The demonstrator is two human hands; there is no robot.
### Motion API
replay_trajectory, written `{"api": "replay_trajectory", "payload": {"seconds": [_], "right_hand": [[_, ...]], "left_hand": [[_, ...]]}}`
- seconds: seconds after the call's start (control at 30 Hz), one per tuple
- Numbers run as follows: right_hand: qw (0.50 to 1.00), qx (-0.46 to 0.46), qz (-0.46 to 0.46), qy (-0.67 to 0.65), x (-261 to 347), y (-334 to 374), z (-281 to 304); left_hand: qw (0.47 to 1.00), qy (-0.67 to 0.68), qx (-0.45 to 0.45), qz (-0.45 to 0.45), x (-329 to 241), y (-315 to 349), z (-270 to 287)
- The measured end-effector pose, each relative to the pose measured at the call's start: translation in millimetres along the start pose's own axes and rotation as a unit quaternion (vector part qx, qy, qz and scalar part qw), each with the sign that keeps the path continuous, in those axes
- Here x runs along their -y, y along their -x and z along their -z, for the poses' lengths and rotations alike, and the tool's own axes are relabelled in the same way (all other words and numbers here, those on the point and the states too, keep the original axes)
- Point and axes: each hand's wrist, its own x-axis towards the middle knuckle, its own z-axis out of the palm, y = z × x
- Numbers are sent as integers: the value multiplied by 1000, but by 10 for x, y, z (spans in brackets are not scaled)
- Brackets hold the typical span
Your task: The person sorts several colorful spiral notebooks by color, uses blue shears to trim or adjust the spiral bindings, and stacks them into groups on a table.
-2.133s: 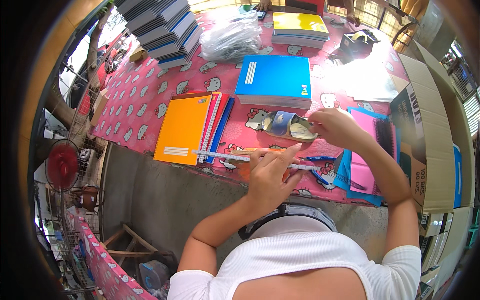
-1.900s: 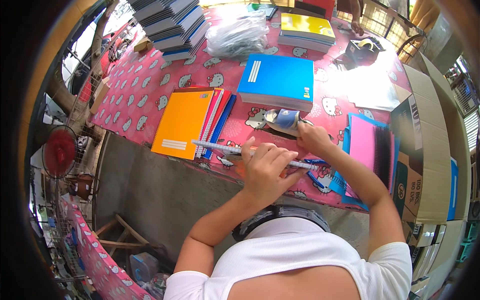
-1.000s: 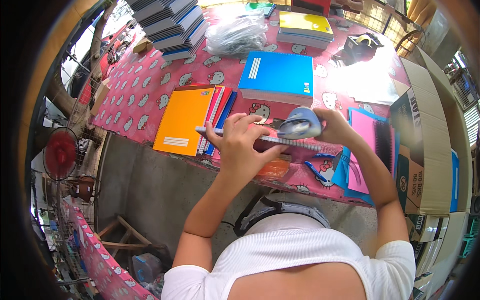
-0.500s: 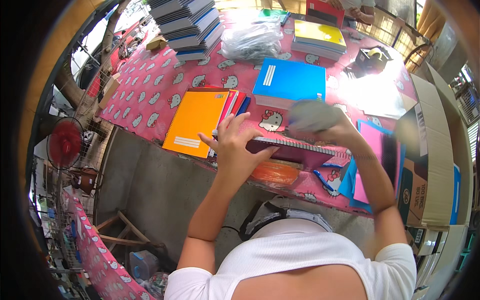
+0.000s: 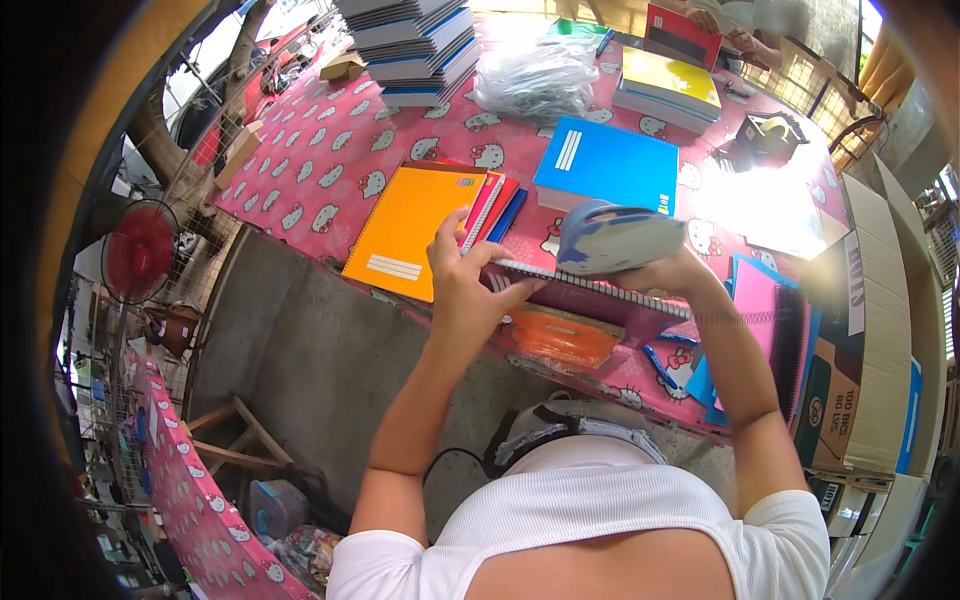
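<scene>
Spiral-bound notebook (image 5: 590, 300): dark maroon cover, wire spine facing up, held on edge and slightly tilted, raised above the near edge of the surface. Blue-and-white tape dispenser (image 5: 615, 238): rounded body, lying sideways, sitting right on top of the notebook's spine near its middle.

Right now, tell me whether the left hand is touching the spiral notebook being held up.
Touching. The head view shows the left hand gripping the left end of the spiral notebook, its fingers wrapped over the wire-bound edge with no gap visible.
</scene>
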Motion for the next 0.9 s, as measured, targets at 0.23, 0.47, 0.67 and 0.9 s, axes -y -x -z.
{"api": "replay_trajectory", "payload": {"seconds": [0.23,0.47,0.67,0.9], "right_hand": [[994,4,2,108,-10,5,4],[989,7,-65,129,-218,-190,-88],[991,56,-27,116,-274,-400,-117],[991,49,-23,121,-112,-465,-262]], "left_hand": [[988,140,20,62,70,-38,-17],[985,162,27,62,87,-25,-41],[981,190,28,27,326,-14,-78],[937,309,45,153,359,45,5]]}}
